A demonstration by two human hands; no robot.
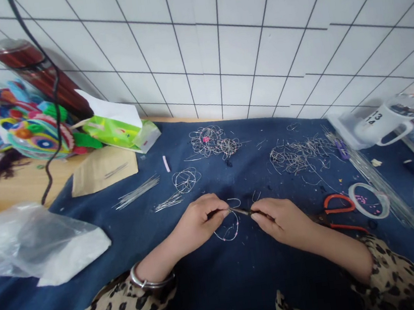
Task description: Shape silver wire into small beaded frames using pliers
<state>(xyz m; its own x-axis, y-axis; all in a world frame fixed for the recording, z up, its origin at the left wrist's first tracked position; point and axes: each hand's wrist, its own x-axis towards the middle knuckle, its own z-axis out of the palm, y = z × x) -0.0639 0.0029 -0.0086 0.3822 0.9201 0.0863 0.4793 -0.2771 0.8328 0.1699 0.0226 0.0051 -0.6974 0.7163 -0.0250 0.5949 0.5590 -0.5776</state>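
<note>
My left hand (pixel 205 219) pinches a thin wire loop (pixel 228 238) strung with small pink beads, which hangs below the fingertips. In my right hand (pixel 279 218) is a pair of dark pliers (pixel 240 210), its jaws pointing left and meeting the wire at my left fingertips. Most of the pliers' handle is hidden by my right fingers. Short bits of wire (pixel 256 197) stick up beside the pliers. A coiled wire ring (pixel 186 180) and a small bundle of cut wires (pixel 168 202) lie just beyond my left hand.
Tangled wire heaps (pixel 300 155) lie on the dark blue cloth (pixel 225 295). At right are red-handled scissors (pixel 339 203), a clear round dish (pixel 369 200) with pink beads, long wires (pixel 382 183) and a white mug (pixel 388 123). A plastic bag (pixel 39 243) and red thermos (pixel 38 73) stand left.
</note>
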